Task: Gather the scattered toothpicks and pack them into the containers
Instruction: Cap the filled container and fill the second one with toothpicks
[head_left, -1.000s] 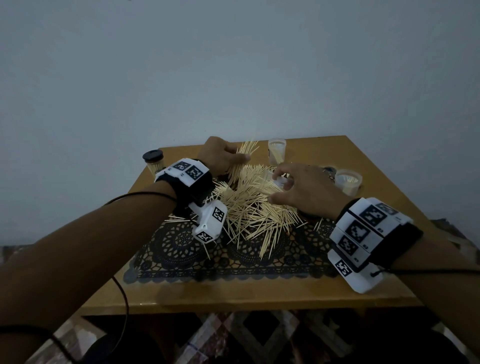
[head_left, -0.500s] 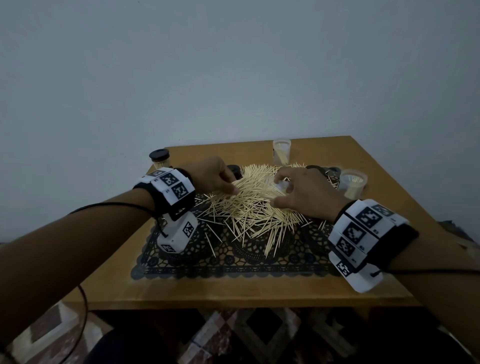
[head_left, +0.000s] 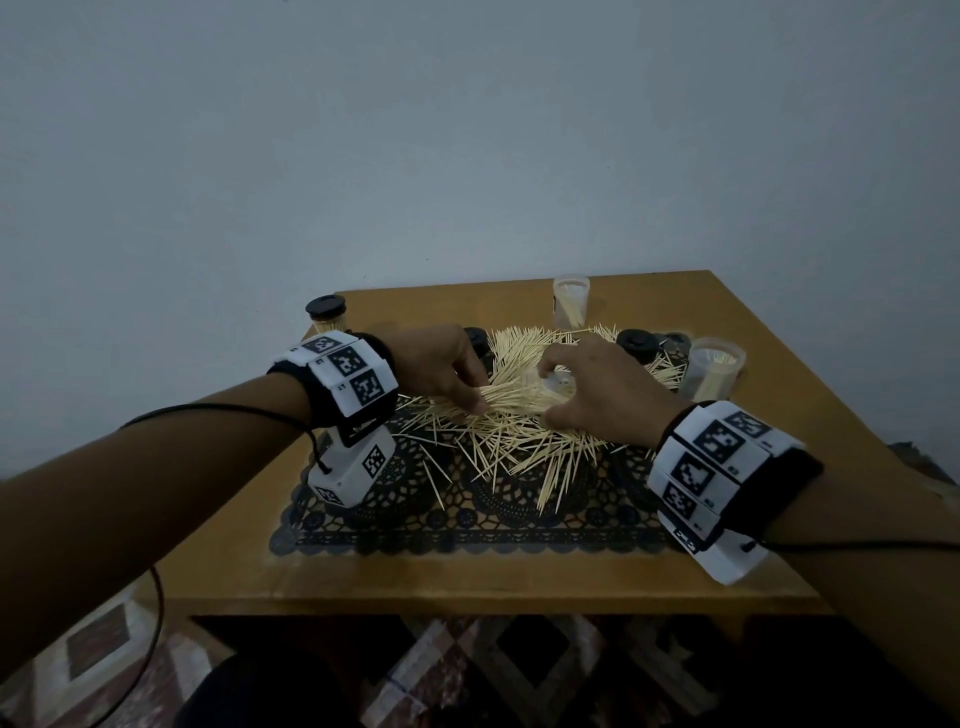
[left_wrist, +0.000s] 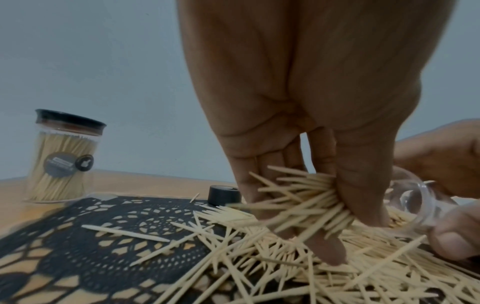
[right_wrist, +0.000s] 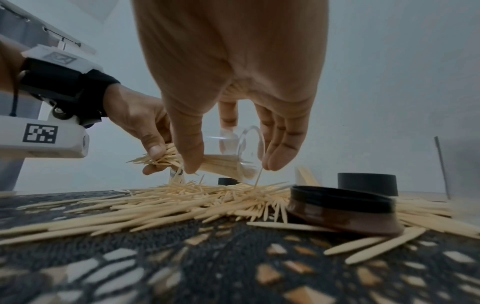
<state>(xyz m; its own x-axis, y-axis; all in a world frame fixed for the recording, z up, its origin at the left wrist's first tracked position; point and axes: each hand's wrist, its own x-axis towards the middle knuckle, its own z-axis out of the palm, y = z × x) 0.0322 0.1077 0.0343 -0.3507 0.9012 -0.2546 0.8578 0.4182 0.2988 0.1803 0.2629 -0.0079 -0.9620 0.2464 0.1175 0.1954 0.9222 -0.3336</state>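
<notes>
I have the clear jar (right_wrist: 240, 152) tipped on its side just above the heap of toothpicks (head_left: 519, 415) in my right hand (head_left: 602, 395), mouth turned toward my left, so a bundle can slide in lengthwise instead of being dropped in upright and jamming crosswise. That right grip is curled round the jar, thumb on the near side and fingers over the far side, as the right wrist view shows. My left hand (head_left: 441, 371) pinches a bundle of toothpicks (left_wrist: 309, 205) between thumb and curled fingers, tips pointing at the jar's mouth; some of the sticks already lie inside the glass. The bundle is ragged, with ends fanning out behind the thumb, so I judge a few will snag on the rim or fall back. Most toothpicks lie loose on the black lace mat (head_left: 467, 519) in the middle of the table (head_left: 467, 587), so the task looks far from finished. A lidded jar (left_wrist: 62, 158) already packed full stands at the far left corner, and two open jars (head_left: 570, 301) with toothpicks in them stand at the back and right. Black lids (right_wrist: 342, 207) lie among the sticks, kept near for capping.
</notes>
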